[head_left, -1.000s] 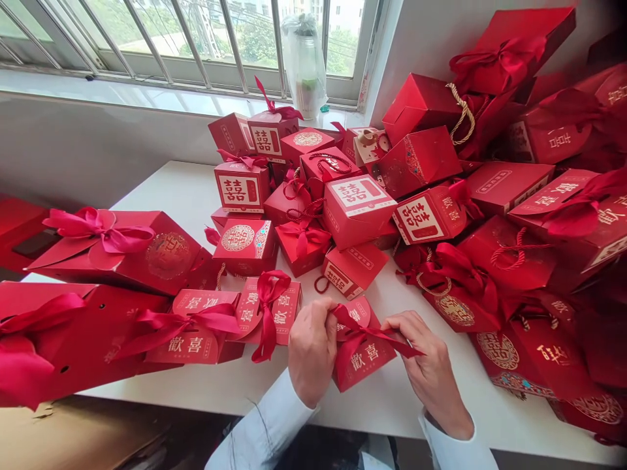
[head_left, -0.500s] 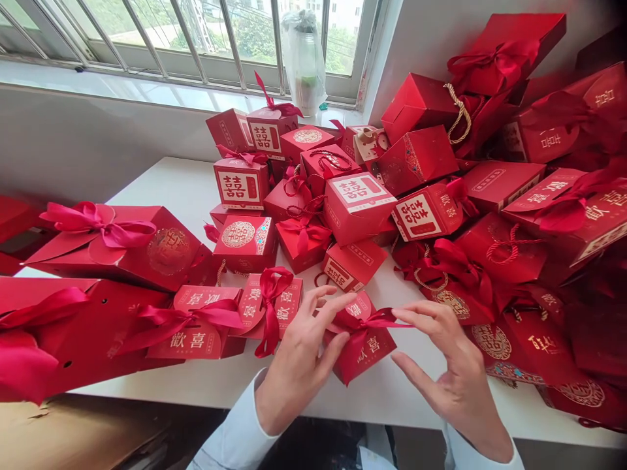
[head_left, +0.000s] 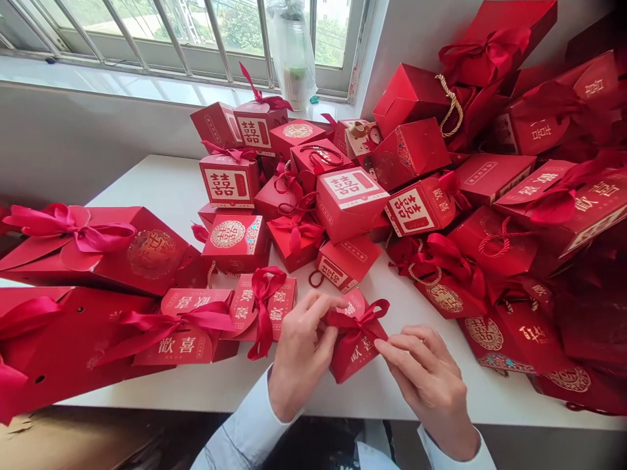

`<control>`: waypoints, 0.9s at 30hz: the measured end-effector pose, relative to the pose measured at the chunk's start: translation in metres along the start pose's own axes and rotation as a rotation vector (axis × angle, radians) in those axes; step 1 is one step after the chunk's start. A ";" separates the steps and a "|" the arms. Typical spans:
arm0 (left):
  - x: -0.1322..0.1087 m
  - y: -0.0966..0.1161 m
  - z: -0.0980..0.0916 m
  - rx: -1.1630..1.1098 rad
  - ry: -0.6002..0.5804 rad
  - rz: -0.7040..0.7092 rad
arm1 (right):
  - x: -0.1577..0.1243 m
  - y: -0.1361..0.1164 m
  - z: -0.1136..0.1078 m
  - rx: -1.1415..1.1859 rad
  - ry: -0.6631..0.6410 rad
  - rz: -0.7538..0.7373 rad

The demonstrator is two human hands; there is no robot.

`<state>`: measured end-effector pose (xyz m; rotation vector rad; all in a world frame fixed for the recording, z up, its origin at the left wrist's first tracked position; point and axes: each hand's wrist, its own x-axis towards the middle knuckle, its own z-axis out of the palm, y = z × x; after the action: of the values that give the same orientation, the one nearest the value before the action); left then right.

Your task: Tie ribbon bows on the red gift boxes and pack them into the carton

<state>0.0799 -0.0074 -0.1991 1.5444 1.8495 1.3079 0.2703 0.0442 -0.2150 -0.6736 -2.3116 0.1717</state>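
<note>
A small red gift box [head_left: 356, 358] with gold lettering sits near the table's front edge, turned at an angle. A dark red ribbon [head_left: 361, 321] is tied in a bow across its top. My left hand [head_left: 306, 349] is at the box's left side, thumb and fingers closed on the bow's left loop. On the other side, my right hand [head_left: 427, 375] has its thumb and fingertips pressed together against the box's right edge, below the right loop. What lies between those fingertips is hidden.
Several red boxes with cords and bows crowd the middle of the white table [head_left: 142, 189]. A taller heap of red boxes [head_left: 490, 176] rises on the right. Larger ribboned boxes [head_left: 112, 254] lie left. A bagged bottle [head_left: 295, 62] stands on the windowsill.
My right hand has come in from the right and closed its fingers at the box's edge. My left fingers have curled in on the ribbon. The view has shifted slightly.
</note>
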 end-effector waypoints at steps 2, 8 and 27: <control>0.002 0.002 -0.002 -0.051 -0.029 -0.010 | -0.002 0.000 0.001 0.003 -0.016 0.009; 0.007 0.004 -0.007 -0.168 -0.109 -0.086 | -0.004 0.001 0.002 -0.011 -0.046 0.036; 0.003 -0.008 0.011 0.267 0.127 0.209 | -0.002 -0.007 -0.004 0.012 -0.074 0.041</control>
<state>0.0834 -0.0002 -0.2106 1.8747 2.0556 1.3165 0.2711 0.0371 -0.2107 -0.7200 -2.3665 0.2335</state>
